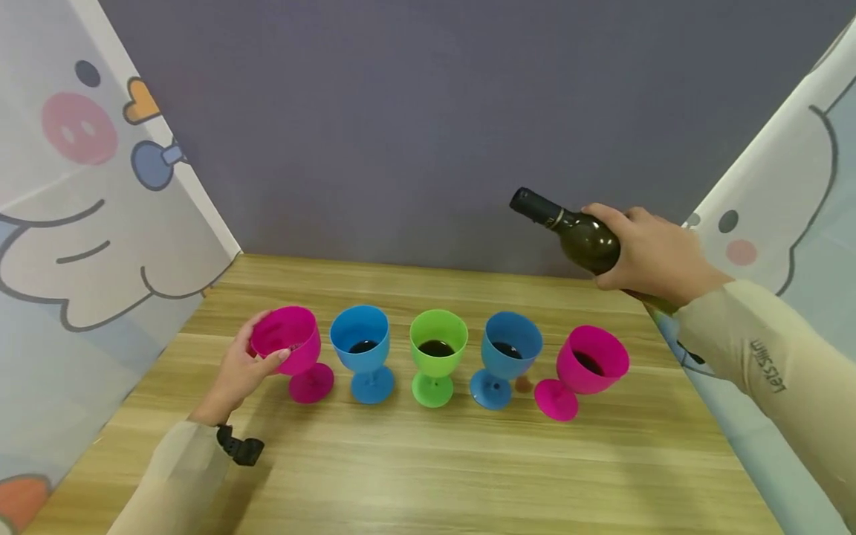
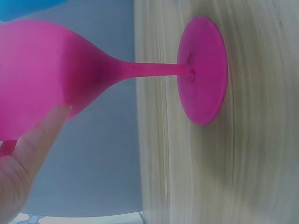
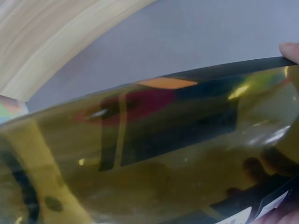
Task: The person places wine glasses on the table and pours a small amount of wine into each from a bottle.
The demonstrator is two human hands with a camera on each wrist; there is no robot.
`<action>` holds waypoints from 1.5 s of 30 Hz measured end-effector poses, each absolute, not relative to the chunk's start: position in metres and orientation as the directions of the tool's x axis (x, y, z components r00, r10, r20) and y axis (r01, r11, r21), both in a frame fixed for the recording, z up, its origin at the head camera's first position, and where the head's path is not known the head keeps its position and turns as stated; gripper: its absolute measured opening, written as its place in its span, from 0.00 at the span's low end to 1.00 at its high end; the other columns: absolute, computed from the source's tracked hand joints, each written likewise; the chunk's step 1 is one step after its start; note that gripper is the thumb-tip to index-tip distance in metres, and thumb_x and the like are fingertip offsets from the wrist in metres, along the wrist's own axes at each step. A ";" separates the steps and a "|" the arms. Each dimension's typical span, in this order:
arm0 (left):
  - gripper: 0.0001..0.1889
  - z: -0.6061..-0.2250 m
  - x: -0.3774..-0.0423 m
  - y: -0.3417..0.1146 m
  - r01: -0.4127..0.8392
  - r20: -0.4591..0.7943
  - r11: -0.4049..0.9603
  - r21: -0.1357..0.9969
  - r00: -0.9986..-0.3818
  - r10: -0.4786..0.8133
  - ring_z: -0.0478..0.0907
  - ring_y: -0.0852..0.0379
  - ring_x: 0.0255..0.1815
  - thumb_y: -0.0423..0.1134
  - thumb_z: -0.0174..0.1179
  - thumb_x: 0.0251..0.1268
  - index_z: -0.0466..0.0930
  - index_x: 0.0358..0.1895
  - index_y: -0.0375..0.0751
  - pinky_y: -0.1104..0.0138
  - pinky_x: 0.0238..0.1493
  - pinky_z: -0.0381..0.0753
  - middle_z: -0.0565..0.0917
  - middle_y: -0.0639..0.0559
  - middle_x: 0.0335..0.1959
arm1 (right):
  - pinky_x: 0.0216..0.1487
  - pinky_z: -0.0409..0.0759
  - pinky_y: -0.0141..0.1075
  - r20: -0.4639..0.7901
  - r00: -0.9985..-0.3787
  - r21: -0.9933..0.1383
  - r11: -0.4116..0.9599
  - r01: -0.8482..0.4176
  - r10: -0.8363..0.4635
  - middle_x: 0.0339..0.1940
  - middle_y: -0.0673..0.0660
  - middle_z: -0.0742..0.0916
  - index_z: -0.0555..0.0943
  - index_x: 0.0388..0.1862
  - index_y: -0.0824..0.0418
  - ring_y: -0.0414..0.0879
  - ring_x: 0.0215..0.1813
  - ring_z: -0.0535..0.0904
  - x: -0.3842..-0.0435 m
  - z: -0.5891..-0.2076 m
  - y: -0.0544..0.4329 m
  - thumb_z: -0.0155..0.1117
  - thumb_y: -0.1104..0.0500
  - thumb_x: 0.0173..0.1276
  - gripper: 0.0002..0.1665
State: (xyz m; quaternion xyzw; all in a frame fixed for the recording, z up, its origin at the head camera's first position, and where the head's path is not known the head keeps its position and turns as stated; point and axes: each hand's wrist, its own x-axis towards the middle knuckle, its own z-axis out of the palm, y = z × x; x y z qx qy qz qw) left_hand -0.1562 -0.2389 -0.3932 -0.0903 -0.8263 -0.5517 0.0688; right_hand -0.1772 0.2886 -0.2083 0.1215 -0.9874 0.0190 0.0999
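My left hand (image 1: 244,365) holds the bowl of the leftmost pink goblet (image 1: 305,358), thumb on the near side; its round foot (image 2: 203,70) meets the tabletop in the left wrist view. What lies inside that goblet is hard to make out. On the right, my right hand (image 1: 652,249) grips a dark green wine bottle (image 1: 588,241) in the air. The bottle tilts, its neck pointing up and left, above the right-hand goblets. In the right wrist view the bottle's glass body (image 3: 154,140) fills much of the picture, with fingertips at the right edge.
In a row stand a blue goblet (image 1: 361,338), a green goblet (image 1: 438,342), another blue goblet (image 1: 511,345) and a pink goblet (image 1: 591,360), each with dark liquid. A brownish spot (image 1: 524,384) marks the wooden table (image 1: 428,475). Behind rises a grey panel (image 1: 401,134).
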 end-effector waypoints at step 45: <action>0.38 -0.396 -0.156 -0.240 0.245 0.240 0.349 0.905 -0.969 0.057 0.69 0.75 0.44 0.22 0.56 0.61 0.45 0.71 0.24 0.79 0.36 0.77 0.63 0.24 0.60 | 0.36 0.67 0.59 0.350 -0.922 -0.566 0.822 -0.067 0.167 0.52 0.76 0.73 0.50 0.74 0.58 0.72 0.46 0.71 -0.137 -0.306 0.382 0.77 0.56 0.50 0.59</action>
